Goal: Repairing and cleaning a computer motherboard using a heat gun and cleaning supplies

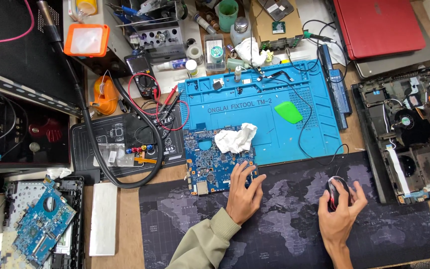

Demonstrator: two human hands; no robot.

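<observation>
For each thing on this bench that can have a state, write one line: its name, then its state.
Left hand: open, fingers resting on the blue circuit board.
Right hand: closed around the black mouse.
White tissue: crumpled, lying on the board.
Red laptop: lid closed.
Black laptop base: opened, fan exposed.
Green pick: flat on the blue mat.

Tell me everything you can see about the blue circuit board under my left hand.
The blue circuit board is a flat, irregularly shaped board dense with small chips and metal connectors, with a round cutout near its top. It lies flat, straddling the blue work mat and dark desk mat. A crumpled white tissue sits on it; the left hand rests on its lower right edge.
</observation>
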